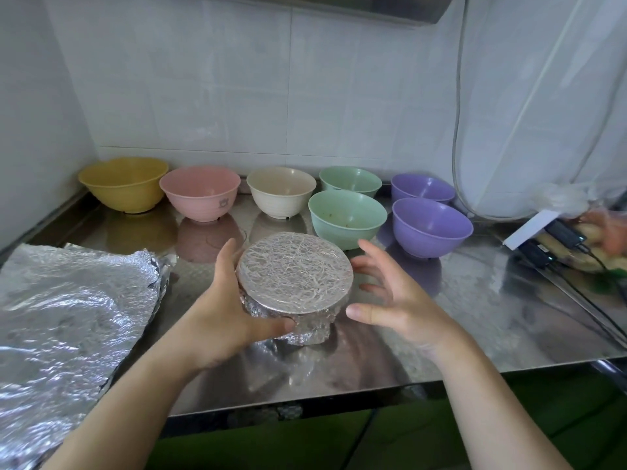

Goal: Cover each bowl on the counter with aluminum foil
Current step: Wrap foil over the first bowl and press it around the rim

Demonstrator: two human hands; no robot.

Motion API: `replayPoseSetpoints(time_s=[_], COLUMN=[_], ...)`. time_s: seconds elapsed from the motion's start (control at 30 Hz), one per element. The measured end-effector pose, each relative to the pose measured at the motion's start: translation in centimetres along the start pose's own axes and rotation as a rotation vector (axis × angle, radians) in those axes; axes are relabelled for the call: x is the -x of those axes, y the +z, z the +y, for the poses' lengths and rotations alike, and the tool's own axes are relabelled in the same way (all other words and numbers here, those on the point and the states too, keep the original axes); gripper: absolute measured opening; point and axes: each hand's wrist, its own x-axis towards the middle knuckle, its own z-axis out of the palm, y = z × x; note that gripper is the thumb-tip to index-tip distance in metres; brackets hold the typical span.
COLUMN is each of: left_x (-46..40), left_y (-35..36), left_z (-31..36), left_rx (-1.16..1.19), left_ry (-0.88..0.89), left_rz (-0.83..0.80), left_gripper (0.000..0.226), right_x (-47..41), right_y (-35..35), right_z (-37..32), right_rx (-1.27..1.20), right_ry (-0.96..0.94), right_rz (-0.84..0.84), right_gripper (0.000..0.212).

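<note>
Left hand (220, 300) fingers grip the foil-wrapped bowl (294, 276) (near the counter edge (305, 401)); right hand (397, 293) spread open beside it.

Left hand (222, 300) grips foil-wrapped bowl (294, 276) on steel tabletop (475, 300); right hand (390, 296) spread beside it, apart. Seven uncovered bowls behind. Foil sheet (68, 317) at left.

Between the hands, crinkled shiny foil (294, 271) wraps a bowl; the counter (475, 300) beneath is glossy steel, and bowls (346, 215) beyond look matt plastic
</note>
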Motion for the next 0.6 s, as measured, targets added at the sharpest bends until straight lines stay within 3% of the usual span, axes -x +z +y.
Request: replayPoseSetpoints(time_s=[0.1,0.2,0.3,0.37,0.5,0.6], left_x=[0.6,0.8,0.8,0.9,0.7,0.8], left_y=[1.2,3.0,3.9,3.6,1.7,0.6], left_z=[0.1,0.1,0.0,-0.1,-0.3,-0.8], left_rx=[-0.025,-0.029,-0.014,0.018,0.103,0.154], left_ry=[0.022,0.062,0.099,0.099,0.032,-0.010], left_rz=[0.041,0.165,0.219,0.194,0.074,-0.008], left_gripper=[0.164,0.164,0.157,0.157,0.157,0.150], right_x=[-0.8,-1.3,-0.8,-0.1,0.4,0.3], right_y=[0.4,1.7,2.6,2.6,1.4,0.6], right_z=[-1.0,-0.9,-0.5,-0.3,-0.1,-0.2], right_rx=[-0.042,-0.035,-0.034,-0.040,-0.113,-0.144], right_ry=[0.007,-0.006,-0.037,-0.053,-0.012,-0.004], right_rz=[-0.115,-0.128,-0.074,-0.046,0.008,0.022], right_gripper=[0.131,0.135,0.120,0.111,0.121,0.109])
